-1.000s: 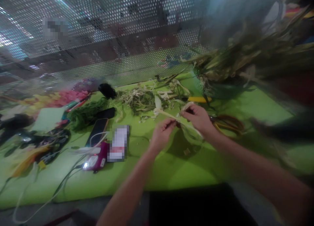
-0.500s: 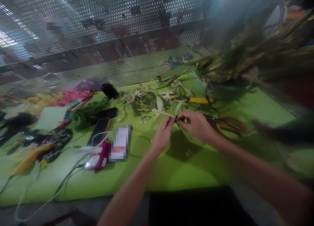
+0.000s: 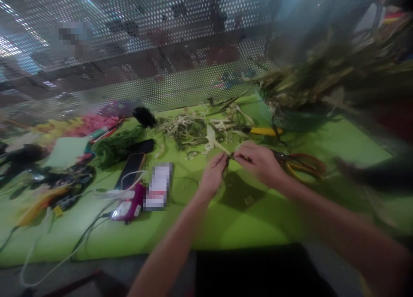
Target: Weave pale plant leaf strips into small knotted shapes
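My left hand (image 3: 214,173) is closed in a pinch on the lower end of a pale dried husk (image 3: 212,137), whose wider tip points up and away. A thin dark strand hangs below those fingers. Close by on the right, my right hand (image 3: 258,161) is also pinched, its fingertips next to the husk's base; what lies between them is too small to make out. Scissors (image 3: 305,165) with orange-yellow handles lie beyond the right wrist. Behind both hands are a yellow-handled tool (image 3: 265,131) and a heap of husk scraps (image 3: 182,127).
A greenish basin (image 3: 290,119) heaped with dried leaves stands at the back right. To the left lie phones (image 3: 130,170), a magenta device (image 3: 130,206) with cables, green netting (image 3: 116,146) and an orange glue gun (image 3: 41,206). Perforated metal (image 3: 193,43) rises behind the green table (image 3: 180,232).
The pale husk has turned to point more away from me and shows its broad face. The fingertips of my hands have drawn slightly apart.
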The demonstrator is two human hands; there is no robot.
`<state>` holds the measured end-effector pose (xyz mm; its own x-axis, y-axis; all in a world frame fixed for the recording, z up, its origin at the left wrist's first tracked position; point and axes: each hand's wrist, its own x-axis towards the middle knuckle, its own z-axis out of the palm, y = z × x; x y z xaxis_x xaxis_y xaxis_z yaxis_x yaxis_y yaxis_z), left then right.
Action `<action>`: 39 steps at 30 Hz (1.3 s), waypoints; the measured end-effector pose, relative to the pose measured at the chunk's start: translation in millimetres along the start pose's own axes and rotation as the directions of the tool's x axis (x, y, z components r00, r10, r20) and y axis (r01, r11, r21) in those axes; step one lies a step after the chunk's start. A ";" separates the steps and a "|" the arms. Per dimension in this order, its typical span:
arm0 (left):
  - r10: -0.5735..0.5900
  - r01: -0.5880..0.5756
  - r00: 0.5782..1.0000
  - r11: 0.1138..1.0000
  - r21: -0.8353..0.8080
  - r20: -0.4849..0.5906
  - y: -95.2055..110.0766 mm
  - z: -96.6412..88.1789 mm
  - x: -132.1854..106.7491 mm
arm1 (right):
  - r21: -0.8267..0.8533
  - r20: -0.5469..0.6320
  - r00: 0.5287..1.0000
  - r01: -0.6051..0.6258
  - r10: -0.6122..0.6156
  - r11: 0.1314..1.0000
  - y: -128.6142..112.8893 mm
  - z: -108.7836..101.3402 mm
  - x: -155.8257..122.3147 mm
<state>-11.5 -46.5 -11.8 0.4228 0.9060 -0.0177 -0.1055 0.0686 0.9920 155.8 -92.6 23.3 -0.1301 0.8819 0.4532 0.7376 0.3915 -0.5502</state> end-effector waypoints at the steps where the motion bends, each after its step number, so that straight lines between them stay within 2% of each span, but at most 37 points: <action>1: 0.009 -0.009 1.000 1.000 0.002 -0.007 0.4 0.1 -0.4 | -0.002 0.004 1.000 -0.009 0.009 1.000 -0.9 -0.9 0.2; 7: -0.036 0.036 0.999 0.999 -0.007 -0.012 3.1 -0.5 -1.1 | 0.011 0.052 0.994 -0.101 0.100 0.995 0.8 -4.2 2.3; 10: 0.001 0.000 1.000 0.995 0.101 -0.015 10.3 -2.2 -1.4 | 0.011 0.072 0.983 -0.172 0.170 0.985 8.3 -1.3 4.1; 13: 0.066 -0.059 0.998 0.968 0.245 -0.020 18.2 -2.7 -3.2 | 0.126 0.086 0.969 -0.243 0.233 0.962 14.9 2.7 7.1; 15: 0.082 -0.083 0.997 0.958 0.274 0.015 20.4 -1.8 -4.7 | 0.277 0.089 0.956 -0.292 0.278 0.915 16.4 4.6 9.3; 19: 0.044 -0.068 0.995 0.959 0.274 0.093 16.4 0.1 -5.8 | 0.538 0.109 0.909 -0.393 0.401 0.746 13.8 4.4 11.9; 23: 0.053 -0.083 0.993 0.947 0.311 0.103 10.2 -0.1 -3.2 | 0.620 0.134 0.872 -0.445 0.471 0.646 8.3 1.6 11.5; 26: 0.114 -0.126 0.992 0.926 0.356 0.056 8.3 -1.2 -0.6 | 0.610 0.225 0.852 -0.502 0.474 0.613 5.0 2.2 10.0; 29: 0.162 -0.164 0.986 0.906 0.390 0.039 8.2 -2.0 0.8 | 0.579 0.278 0.864 -0.499 0.419 0.645 5.4 5.3 8.0; 31: 0.169 -0.173 0.985 0.906 0.386 0.045 8.3 -2.8 1.4 | 0.533 0.234 0.902 -0.432 0.364 0.728 7.9 6.8 6.7; 33: 0.148 -0.156 0.988 0.925 0.346 0.051 7.6 -4.3 2.1 | 0.427 0.147 0.947 -0.321 0.285 0.846 11.1 6.7 5.9; 36: 0.030 -0.045 0.997 0.977 0.209 0.074 4.6 -8.1 3.5 | 0.238 0.038 0.985 -0.174 0.170 0.955 15.0 5.2 5.6; 39: -0.136 0.132 0.982 0.990 0.043 0.129 2.1 -11.3 3.3 | 0.229 0.010 0.985 -0.170 0.172 0.959 16.3 5.4 6.2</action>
<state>-20.5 -38.6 -11.2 0.5457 0.8268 -0.1363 -0.0101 0.1692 0.9855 163.4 -79.4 13.4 -0.0080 0.9386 0.3449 0.5775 0.2859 -0.7647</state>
